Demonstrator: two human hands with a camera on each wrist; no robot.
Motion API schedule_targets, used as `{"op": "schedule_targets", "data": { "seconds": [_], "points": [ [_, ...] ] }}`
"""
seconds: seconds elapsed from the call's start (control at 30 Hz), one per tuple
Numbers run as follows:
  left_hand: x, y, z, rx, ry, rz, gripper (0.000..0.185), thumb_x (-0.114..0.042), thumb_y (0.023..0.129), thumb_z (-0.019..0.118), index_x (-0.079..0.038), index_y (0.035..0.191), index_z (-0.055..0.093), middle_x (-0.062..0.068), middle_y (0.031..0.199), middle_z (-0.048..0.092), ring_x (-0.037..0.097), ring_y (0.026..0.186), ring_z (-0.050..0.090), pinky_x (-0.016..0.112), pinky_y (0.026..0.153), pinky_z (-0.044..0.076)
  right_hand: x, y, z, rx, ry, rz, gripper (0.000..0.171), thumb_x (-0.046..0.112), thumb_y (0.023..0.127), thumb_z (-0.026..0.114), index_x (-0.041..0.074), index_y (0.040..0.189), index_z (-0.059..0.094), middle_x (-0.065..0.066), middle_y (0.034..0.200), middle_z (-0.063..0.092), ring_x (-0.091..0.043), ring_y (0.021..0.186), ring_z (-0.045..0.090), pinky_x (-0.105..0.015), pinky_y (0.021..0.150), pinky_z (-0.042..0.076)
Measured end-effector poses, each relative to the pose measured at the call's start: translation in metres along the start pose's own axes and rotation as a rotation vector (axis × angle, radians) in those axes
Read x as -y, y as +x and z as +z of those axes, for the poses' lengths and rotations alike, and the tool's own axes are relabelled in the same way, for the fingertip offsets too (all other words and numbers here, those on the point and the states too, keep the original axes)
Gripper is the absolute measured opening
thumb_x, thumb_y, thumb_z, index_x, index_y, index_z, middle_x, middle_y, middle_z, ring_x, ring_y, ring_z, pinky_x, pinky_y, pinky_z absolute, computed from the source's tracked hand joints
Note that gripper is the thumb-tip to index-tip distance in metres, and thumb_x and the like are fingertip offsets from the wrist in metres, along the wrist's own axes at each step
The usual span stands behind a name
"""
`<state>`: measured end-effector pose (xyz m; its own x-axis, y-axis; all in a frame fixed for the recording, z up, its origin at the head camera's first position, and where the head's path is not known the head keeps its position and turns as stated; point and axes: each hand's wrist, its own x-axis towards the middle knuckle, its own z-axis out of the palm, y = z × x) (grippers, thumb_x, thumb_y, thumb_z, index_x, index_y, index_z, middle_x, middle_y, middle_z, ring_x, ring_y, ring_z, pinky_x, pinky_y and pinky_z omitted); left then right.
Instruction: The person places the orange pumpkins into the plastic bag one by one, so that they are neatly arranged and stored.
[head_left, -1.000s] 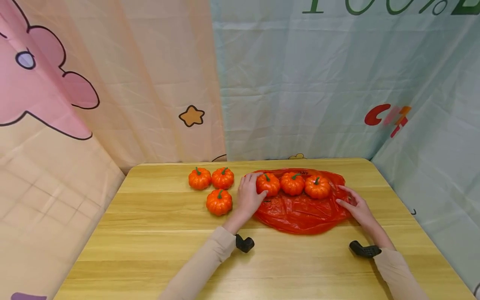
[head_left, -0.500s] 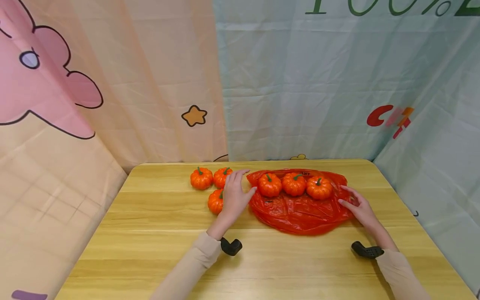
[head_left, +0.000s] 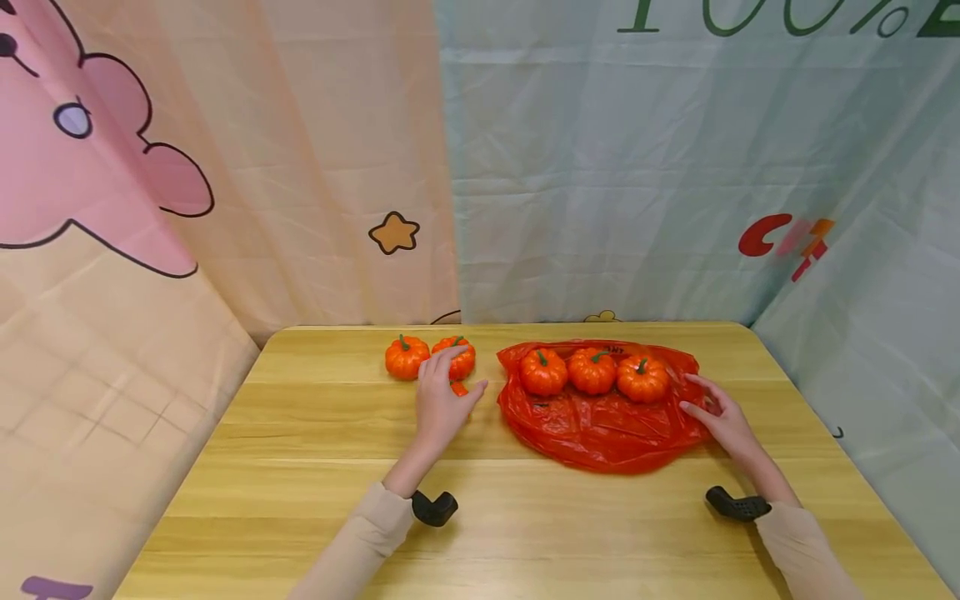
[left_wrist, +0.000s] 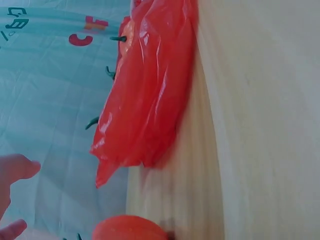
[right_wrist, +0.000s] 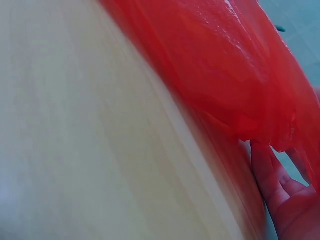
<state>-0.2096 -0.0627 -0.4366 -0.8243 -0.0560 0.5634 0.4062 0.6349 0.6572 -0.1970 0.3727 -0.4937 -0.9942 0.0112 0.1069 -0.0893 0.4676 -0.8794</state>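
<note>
My left hand (head_left: 441,410) is spread with fingers and thumb apart, in front of the left group of small orange pumpkins. It hides most of the front pumpkin (head_left: 459,389); whether it touches it I cannot tell. Behind stand two more, a left pumpkin (head_left: 407,358) and a right pumpkin (head_left: 463,358). Three others sit in a row on the red plastic bag (head_left: 600,429): left (head_left: 543,372), middle (head_left: 592,372) and right (head_left: 642,379). At the bag's right edge my right hand (head_left: 729,423) holds the plastic between thumb and fingers, partly covered by it in the right wrist view.
All this is on a wooden table (head_left: 570,533). Printed curtains hang behind it and at both sides. A black wrist device (head_left: 433,508) is on the left forearm and another black device (head_left: 737,504) on the right.
My left hand has let go of the left pumpkin on the bag and moved left to the front pumpkin of the other group. My right hand has stayed at the bag's edge.
</note>
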Motion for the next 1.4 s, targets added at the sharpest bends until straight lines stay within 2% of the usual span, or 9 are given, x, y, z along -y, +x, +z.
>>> {"op": "schedule_targets", "data": {
  "seconds": [0.2, 0.33, 0.53, 0.8, 0.87, 1.0, 1.1, 1.3, 1.4],
  "points": [
    [0.011, -0.006, -0.009, 0.001, -0.023, -0.049, 0.060, -0.018, 0.069, 0.086, -0.005, 0.122, 0.060, 0.012, 0.123, 0.060, 0.034, 0.110, 0.051, 0.048, 0.092, 0.043, -0.002, 0.000, 0.000, -0.013, -0.004, 0.012, 0.060, 0.027, 0.097, 0.056, 0.001, 0.146, 0.033, -0.030, 0.147, 0.027, 0.021, 0.102, 0.033, 0.003, 0.082, 0.034],
    [0.019, -0.010, -0.014, 0.041, -0.047, -0.143, 0.064, -0.024, 0.070, 0.085, -0.006, 0.125, 0.058, 0.012, 0.125, 0.057, 0.037, 0.113, 0.049, 0.048, 0.091, 0.043, -0.002, 0.000, -0.001, -0.006, -0.004, 0.004, 0.060, 0.026, 0.097, 0.056, 0.000, 0.146, 0.032, -0.031, 0.147, 0.027, 0.019, 0.104, 0.031, 0.003, 0.082, 0.034],
    [0.029, -0.018, -0.019, 0.090, -0.074, -0.261, 0.069, -0.027, 0.070, 0.085, -0.007, 0.129, 0.056, 0.012, 0.132, 0.053, 0.036, 0.122, 0.044, 0.053, 0.098, 0.040, -0.004, 0.000, 0.000, -0.007, 0.004, -0.003, 0.059, 0.025, 0.097, 0.057, 0.002, 0.146, 0.033, -0.030, 0.147, 0.029, 0.020, 0.104, 0.032, 0.003, 0.082, 0.035],
    [0.042, -0.026, -0.020, 0.158, -0.095, -0.377, 0.077, -0.027, 0.070, 0.085, -0.005, 0.135, 0.050, 0.017, 0.137, 0.049, 0.037, 0.123, 0.043, 0.056, 0.101, 0.038, -0.006, 0.000, 0.001, -0.016, 0.045, -0.022, 0.056, 0.022, 0.096, 0.058, 0.006, 0.145, 0.037, -0.006, 0.142, 0.041, 0.023, 0.099, 0.040, 0.001, 0.081, 0.040],
    [0.044, -0.028, -0.020, 0.172, -0.092, -0.390, 0.078, -0.027, 0.070, 0.085, -0.005, 0.136, 0.049, 0.017, 0.137, 0.049, 0.037, 0.124, 0.042, 0.058, 0.101, 0.037, -0.007, 0.000, 0.001, -0.016, 0.052, -0.023, 0.055, 0.023, 0.096, 0.058, 0.007, 0.145, 0.038, 0.007, 0.138, 0.042, 0.023, 0.099, 0.042, 0.000, 0.080, 0.041],
    [0.047, -0.031, -0.019, 0.188, -0.088, -0.391, 0.079, -0.027, 0.069, 0.085, -0.005, 0.135, 0.048, 0.016, 0.136, 0.049, 0.038, 0.126, 0.042, 0.060, 0.102, 0.036, -0.007, 0.000, 0.001, -0.013, 0.057, -0.023, 0.055, 0.023, 0.096, 0.057, 0.007, 0.145, 0.037, 0.016, 0.135, 0.040, 0.023, 0.099, 0.043, -0.001, 0.080, 0.043],
    [0.048, -0.033, -0.019, 0.192, -0.099, -0.389, 0.080, -0.026, 0.068, 0.086, -0.005, 0.135, 0.048, 0.016, 0.137, 0.049, 0.037, 0.127, 0.042, 0.060, 0.103, 0.034, -0.006, -0.001, 0.001, -0.012, 0.055, -0.022, 0.055, 0.023, 0.097, 0.057, 0.006, 0.145, 0.036, 0.011, 0.137, 0.041, 0.023, 0.099, 0.043, -0.001, 0.080, 0.043],
    [0.049, -0.035, -0.018, 0.200, -0.095, -0.397, 0.079, -0.024, 0.069, 0.085, -0.004, 0.136, 0.048, 0.017, 0.138, 0.047, 0.037, 0.127, 0.042, 0.059, 0.104, 0.034, -0.006, 0.000, 0.001, -0.008, 0.037, -0.018, 0.057, 0.023, 0.097, 0.057, 0.004, 0.146, 0.035, -0.015, 0.143, 0.038, 0.023, 0.099, 0.043, -0.001, 0.080, 0.042],
    [0.048, -0.034, -0.018, 0.197, -0.093, -0.408, 0.079, -0.024, 0.069, 0.085, -0.005, 0.136, 0.048, 0.017, 0.138, 0.048, 0.038, 0.127, 0.043, 0.058, 0.105, 0.034, -0.005, -0.001, 0.001, -0.007, 0.035, -0.018, 0.057, 0.024, 0.097, 0.056, 0.004, 0.146, 0.034, -0.021, 0.143, 0.035, 0.023, 0.099, 0.042, -0.001, 0.080, 0.042]
  ]
}}
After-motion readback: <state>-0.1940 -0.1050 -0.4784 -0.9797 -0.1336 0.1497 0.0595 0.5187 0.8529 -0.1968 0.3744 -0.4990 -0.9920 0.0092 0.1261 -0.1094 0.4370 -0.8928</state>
